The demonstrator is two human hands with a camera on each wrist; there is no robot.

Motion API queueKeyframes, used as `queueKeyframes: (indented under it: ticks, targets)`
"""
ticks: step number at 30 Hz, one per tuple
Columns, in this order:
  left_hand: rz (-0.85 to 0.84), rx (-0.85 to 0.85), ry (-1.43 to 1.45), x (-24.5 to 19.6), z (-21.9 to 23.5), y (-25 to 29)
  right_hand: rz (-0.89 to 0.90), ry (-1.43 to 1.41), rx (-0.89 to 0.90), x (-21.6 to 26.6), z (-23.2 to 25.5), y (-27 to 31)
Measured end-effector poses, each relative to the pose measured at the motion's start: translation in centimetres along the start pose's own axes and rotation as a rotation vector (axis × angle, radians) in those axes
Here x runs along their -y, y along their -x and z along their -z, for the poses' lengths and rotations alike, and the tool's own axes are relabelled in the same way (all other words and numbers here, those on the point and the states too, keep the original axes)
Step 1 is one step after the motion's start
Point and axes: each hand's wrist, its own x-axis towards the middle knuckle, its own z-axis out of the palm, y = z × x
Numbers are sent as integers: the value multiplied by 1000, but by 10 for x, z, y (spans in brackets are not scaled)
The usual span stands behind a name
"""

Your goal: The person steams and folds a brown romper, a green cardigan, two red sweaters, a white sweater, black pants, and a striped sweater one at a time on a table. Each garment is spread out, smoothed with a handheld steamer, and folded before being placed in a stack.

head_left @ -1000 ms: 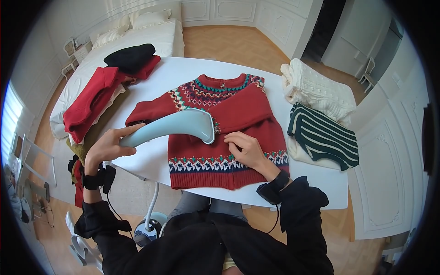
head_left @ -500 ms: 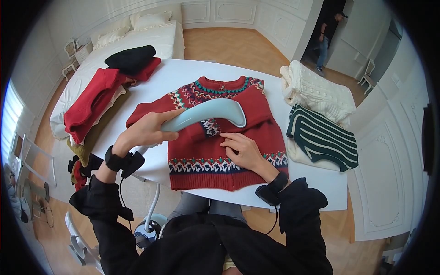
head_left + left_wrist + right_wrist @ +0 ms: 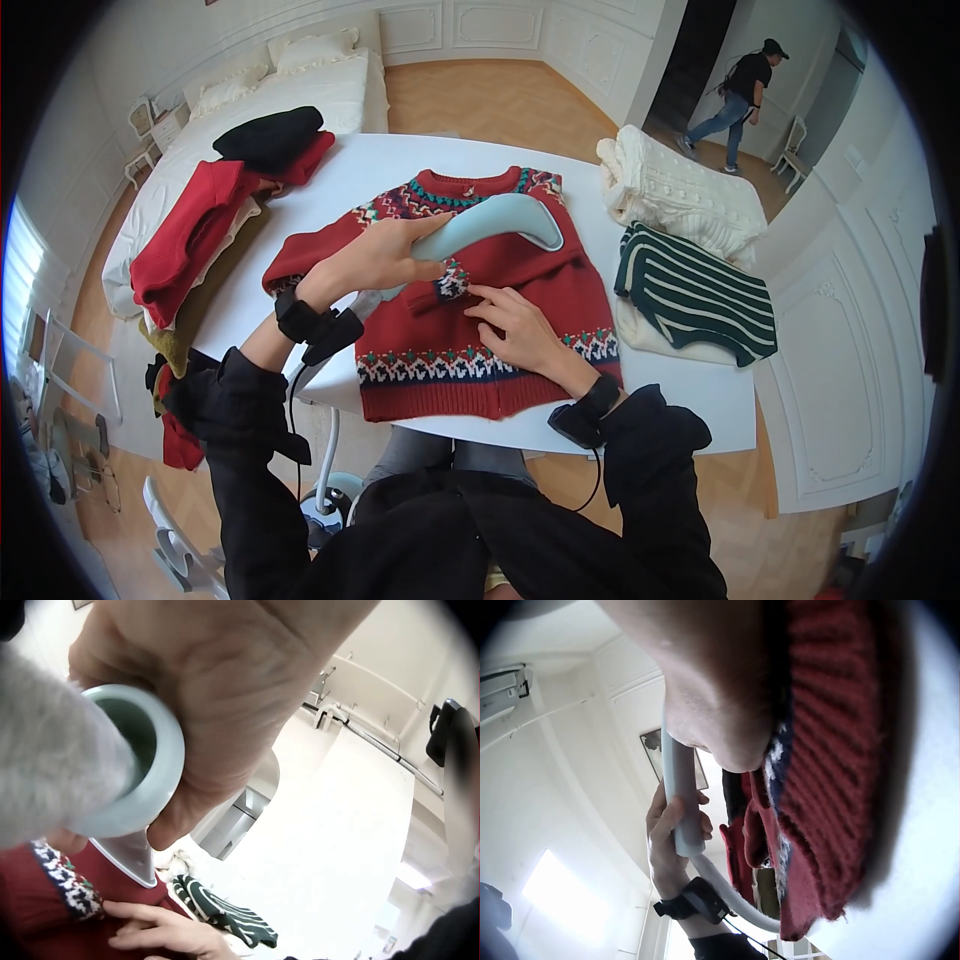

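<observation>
A red patterned sweater (image 3: 440, 340) lies on the white table (image 3: 690, 400), one sleeve folded across its front. The left hand (image 3: 372, 262) grips the handle of a pale blue garment steamer (image 3: 480, 222), whose head is over the upper part of the sweater. In the left wrist view the steamer (image 3: 169, 750) and its fabric-covered hose leave the palm. The right hand (image 3: 520, 330) rests on the sweater, its fingertips touching the patterned cuff (image 3: 453, 280) of the folded sleeve. The right wrist view has the sweater's ribbed hem (image 3: 832, 765) close up.
Folded red (image 3: 190, 240) and black (image 3: 268, 140) garments are piled at the table's left. On the right are a cream knit (image 3: 680, 195) and a green striped garment (image 3: 695, 290). The steamer hose (image 3: 328, 450) hangs below the front edge. A person (image 3: 740, 95) walks in the background.
The left hand has carried the steamer rightward and up across the sweater. The right hand has shifted slightly left. A person has come into view at the back right and moved right.
</observation>
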Motion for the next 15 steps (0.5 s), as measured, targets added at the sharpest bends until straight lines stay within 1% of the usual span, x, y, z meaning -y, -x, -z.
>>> queueKeyframes:
  ticks: [5, 7, 11, 13, 15]
  targets:
    - [-51, -35, -36, 0, -7, -20, -19, 0, -8, -1, -1, 1]
    - [-13, -9, -23, -5, -8, -26, -23, -20, -5, 0, -1, 1]
    - [-79, -29, 36, -10, -11, -38, 0, 3, -15, 0, 0, 2]
    - [-66, -38, 38, -10, -13, -44, 10, 34, -16, -3, -1, 3]
    - [-76, -39, 32, -12, -14, -48, 2, 2, -6, -3, -2, 4]
